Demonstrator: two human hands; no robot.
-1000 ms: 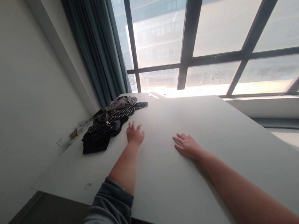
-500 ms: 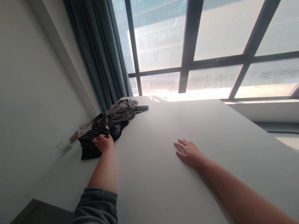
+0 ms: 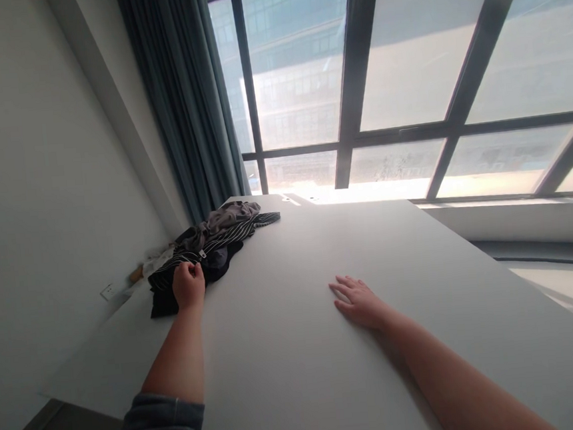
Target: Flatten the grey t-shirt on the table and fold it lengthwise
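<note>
White counter runs toward tall windows and a teal curtain. Left hand has its grip closed on the striped dark clothes pile (far left corner); right hand lies flat, fingers spread, well apart.

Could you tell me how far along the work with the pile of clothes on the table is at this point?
Early on. Nothing looks sorted or folded: the clothes pile lies bunched at the far left of the white table. In hand: the left hand is closed on the striped black garment at the pile's near edge. The right hand rests flat and open on the table. The whole pile is left.
</note>
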